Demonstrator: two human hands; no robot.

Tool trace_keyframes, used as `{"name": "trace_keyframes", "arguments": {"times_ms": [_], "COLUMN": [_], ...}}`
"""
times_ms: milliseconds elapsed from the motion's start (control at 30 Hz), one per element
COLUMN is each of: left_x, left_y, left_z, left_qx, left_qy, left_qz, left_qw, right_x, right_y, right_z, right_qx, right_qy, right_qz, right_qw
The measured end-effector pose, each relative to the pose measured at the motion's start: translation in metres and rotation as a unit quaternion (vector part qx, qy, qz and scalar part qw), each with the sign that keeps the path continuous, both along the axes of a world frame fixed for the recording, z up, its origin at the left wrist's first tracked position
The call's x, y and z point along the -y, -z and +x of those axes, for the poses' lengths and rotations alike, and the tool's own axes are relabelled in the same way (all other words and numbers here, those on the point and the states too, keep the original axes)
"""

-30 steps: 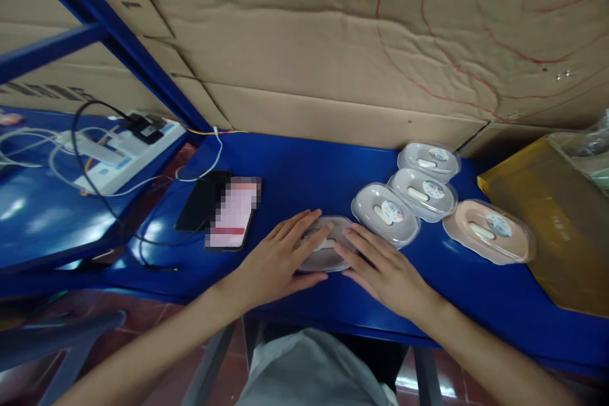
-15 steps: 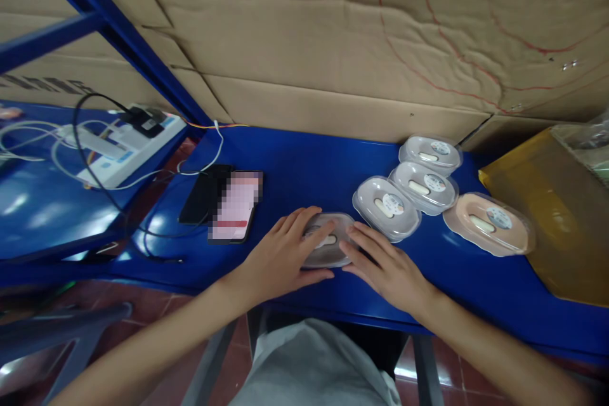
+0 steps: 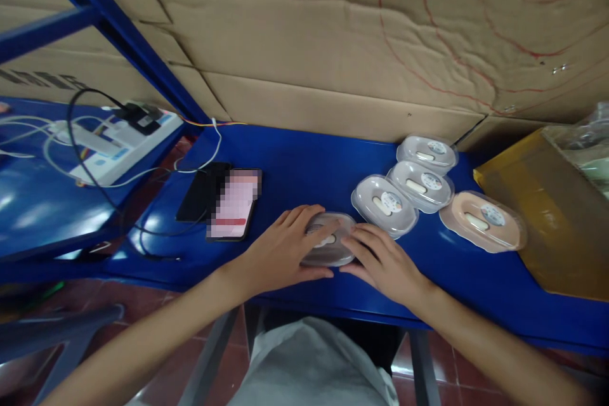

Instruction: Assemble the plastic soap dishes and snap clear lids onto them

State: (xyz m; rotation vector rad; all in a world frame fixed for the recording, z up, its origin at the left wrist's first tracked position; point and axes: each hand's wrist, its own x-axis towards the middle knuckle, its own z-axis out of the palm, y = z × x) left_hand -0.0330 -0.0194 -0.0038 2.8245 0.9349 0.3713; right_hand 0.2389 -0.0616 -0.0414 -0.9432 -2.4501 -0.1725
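A grey oval plastic box [image 3: 340, 254], shaped like a soap box with a clear lid, lies on the blue table in front of me. My left hand [image 3: 285, 250] grips it from the left, index finger across the lid and thumb along the near edge. From the right, my right hand [image 3: 383, 260] holds the other end, fingertips on the lid's rim. Its sticker and most of its pale tab are under my fingers. Just right stands a similar grey box [image 3: 384, 206]; behind it are two more, a middle grey box [image 3: 421, 186] and a far grey box [image 3: 427, 153].
A peach box [image 3: 483, 222] sits at the right beside an open carton [image 3: 547, 216] with clear plastic in it. Left of my hands lie a phone [image 3: 233, 206] and a black flat item [image 3: 197, 196]. Cables trail from a power strip [image 3: 118, 152]; cardboard [image 3: 304, 44] walls the back.
My view has shifted slightly. Both hands stay on the grey box, which keeps its place, with only slight finger movement.
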Motion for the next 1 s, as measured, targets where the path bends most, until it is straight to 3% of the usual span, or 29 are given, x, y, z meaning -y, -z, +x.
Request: {"name": "trace_keyframes", "arguments": {"times_ms": [200,400,600,767,900,1000], "left_x": [0.002,0.005,0.005,-0.025,-0.067,-0.086], "left_y": [0.011,0.027,0.016,0.004,-0.001,0.000], "left_z": [0.000,-0.004,-0.002,-0.005,-0.005,0.000], "left_qx": [0.024,0.102,0.044,0.008,-0.035,-0.043], "left_qy": [-0.002,-0.013,-0.034,-0.091,-0.164,-0.216], "left_qz": [0.008,0.004,-0.002,0.068,0.096,0.109], "left_qw": [1.000,0.995,0.998,0.994,0.981,0.969], "right_x": [-0.001,-0.003,-0.002,-0.002,-0.008,-0.016], "right_y": [0.003,0.000,0.000,-0.008,-0.025,-0.031], "right_z": [-0.002,-0.002,-0.004,-0.002,0.011,0.024], "right_qx": [0.032,0.040,0.042,0.052,0.028,0.003], "right_qy": [0.002,-0.024,-0.007,0.031,0.158,0.221], "right_qz": [-0.058,-0.037,-0.048,0.016,0.056,0.037], "right_qw": [0.998,0.998,0.998,0.998,0.985,0.975]}}
